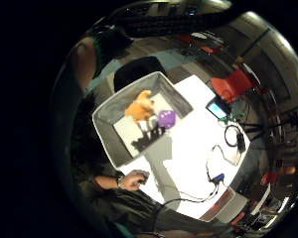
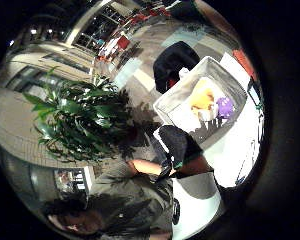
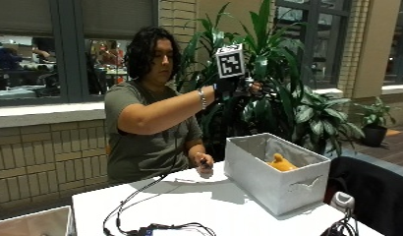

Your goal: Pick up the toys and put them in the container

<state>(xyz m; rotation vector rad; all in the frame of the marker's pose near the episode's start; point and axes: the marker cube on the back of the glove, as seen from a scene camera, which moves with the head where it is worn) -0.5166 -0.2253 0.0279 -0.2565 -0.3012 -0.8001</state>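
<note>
your gloved right hand hangs high above the grey fabric box, seemingly empty with fingers i cannot read, because the orange plush toy and purple ball at its 4 o'clock already lie inside.
</note>
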